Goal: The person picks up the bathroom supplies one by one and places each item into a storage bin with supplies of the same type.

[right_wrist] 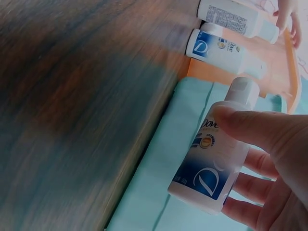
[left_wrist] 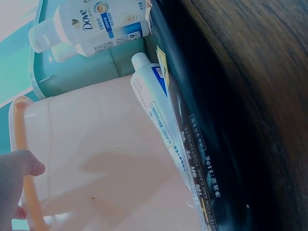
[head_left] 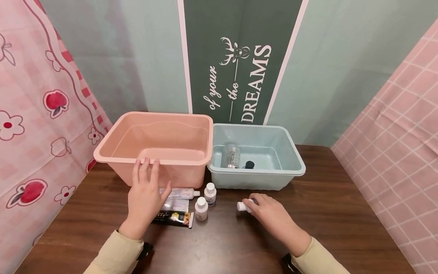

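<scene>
My right hand (head_left: pixel 272 215) holds a small white Dove bottle (right_wrist: pixel 211 144) between thumb and fingers, its cap pointing left in the head view. It is in front of the blue bin (head_left: pixel 253 180). At the near rim of the pink bin (head_left: pixel 184 171), my left hand (head_left: pixel 143 201) touches with straight fingers, its thumb spread to the side. Beside that hand lie a white tube (head_left: pixel 181 193) and a black toothpaste tube (head_left: pixel 174 219). Two more white bottles stand to their right, a nearer bottle (head_left: pixel 201 210) and a farther bottle (head_left: pixel 210 195).
Inside the blue bin are a clear bottle (head_left: pixel 230 156) and a dark-capped item (head_left: pixel 249 165). Both bins stand side by side at the back of the brown wooden table (head_left: pixel 328 213). A green curtain (head_left: pixel 342 57) hangs behind, with pink cloth (head_left: pixel 403 144) at the sides.
</scene>
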The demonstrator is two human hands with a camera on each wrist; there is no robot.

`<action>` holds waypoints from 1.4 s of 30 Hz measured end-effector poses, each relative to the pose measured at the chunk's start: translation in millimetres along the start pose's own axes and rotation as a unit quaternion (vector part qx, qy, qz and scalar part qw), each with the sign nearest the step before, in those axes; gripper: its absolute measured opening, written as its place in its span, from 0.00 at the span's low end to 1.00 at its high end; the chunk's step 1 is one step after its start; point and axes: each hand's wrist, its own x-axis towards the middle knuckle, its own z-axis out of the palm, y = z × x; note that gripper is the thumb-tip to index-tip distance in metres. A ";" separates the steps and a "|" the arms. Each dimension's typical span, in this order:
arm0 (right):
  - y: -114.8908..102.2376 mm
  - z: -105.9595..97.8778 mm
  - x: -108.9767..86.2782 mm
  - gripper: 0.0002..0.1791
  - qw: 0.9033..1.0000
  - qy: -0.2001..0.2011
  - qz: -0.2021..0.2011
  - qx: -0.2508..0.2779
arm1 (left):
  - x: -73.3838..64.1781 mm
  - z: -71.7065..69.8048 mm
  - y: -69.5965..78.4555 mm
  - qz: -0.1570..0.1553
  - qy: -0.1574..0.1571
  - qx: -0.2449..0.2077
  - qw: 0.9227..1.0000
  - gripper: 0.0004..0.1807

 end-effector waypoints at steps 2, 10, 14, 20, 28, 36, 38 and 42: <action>0.5 -0.1 -0.4 0.19 1.000 0.001 -0.002 0.000 | -1.2 0.1 -0.2 0.000 -0.001 0.000 1.000 0.36; 2.9 -3.6 0.8 0.17 1.000 -0.003 -0.002 -0.003 | -1.6 1.0 -1.3 -0.006 -0.007 0.003 1.000 0.38; 5.0 -7.2 0.2 0.17 1.000 -0.004 0.002 -0.006 | -0.7 0.9 -1.7 -0.005 -0.009 0.003 1.000 0.38; 9.3 -11.4 -0.5 0.16 1.000 -0.004 0.006 -0.013 | -0.1 -1.0 -2.0 -0.005 -0.018 -0.001 1.000 0.35; 15.4 -16.0 -2.1 0.19 1.000 -0.008 0.009 -0.015 | -0.6 -1.0 -2.3 0.004 -0.010 -0.001 1.000 0.36; 18.9 -23.3 -0.3 0.22 1.000 -0.004 0.010 -0.019 | -0.2 -2.1 -3.7 0.003 -0.010 -0.003 1.000 0.36; 19.0 -25.1 -0.2 0.23 1.000 -0.004 0.011 -0.020 | -0.1 -1.8 -3.4 0.003 -0.006 -0.004 1.000 0.36; 19.5 -29.6 1.0 0.22 1.000 0.000 0.010 -0.020 | -0.2 -1.5 -2.3 0.005 0.006 -0.006 1.000 0.37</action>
